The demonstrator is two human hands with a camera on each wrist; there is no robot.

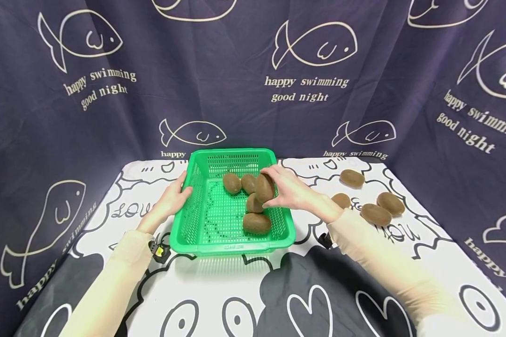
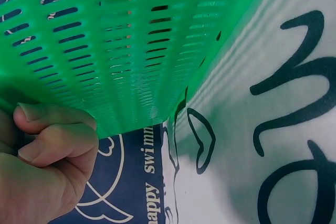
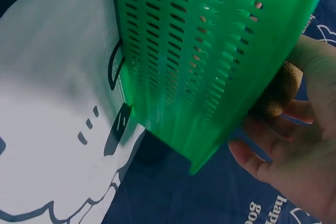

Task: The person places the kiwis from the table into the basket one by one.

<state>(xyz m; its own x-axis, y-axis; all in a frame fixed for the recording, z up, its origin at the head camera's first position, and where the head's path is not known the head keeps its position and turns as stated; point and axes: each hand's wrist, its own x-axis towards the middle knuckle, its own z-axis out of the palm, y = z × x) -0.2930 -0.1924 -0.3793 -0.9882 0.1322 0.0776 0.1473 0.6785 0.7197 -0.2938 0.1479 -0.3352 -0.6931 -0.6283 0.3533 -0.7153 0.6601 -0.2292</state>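
Note:
A green plastic basket (image 1: 233, 248) with slotted walls stands on the table. My right hand (image 1: 290, 188) grips a brown kiwi (image 1: 264, 188) between thumb and fingers, above the basket's right half. Below and around it in the basket lie several other kiwis, one at the front (image 1: 256, 223) and one further back (image 1: 232, 183). In the right wrist view the held kiwi (image 3: 281, 92) is partly hidden by the basket's rim. My left hand (image 1: 174, 196) holds the basket's left rim, its fingers curled over the edge; in the left wrist view this hand (image 2: 52, 156) is beside the slotted wall.
Right of the basket several more kiwis lie on the table, among them one at the back (image 1: 352, 179) and one near the right edge (image 1: 390, 204). A patterned black-and-white cloth (image 1: 211, 285) covers the table. A dark blue curtain (image 1: 253, 56) hangs behind and at both sides.

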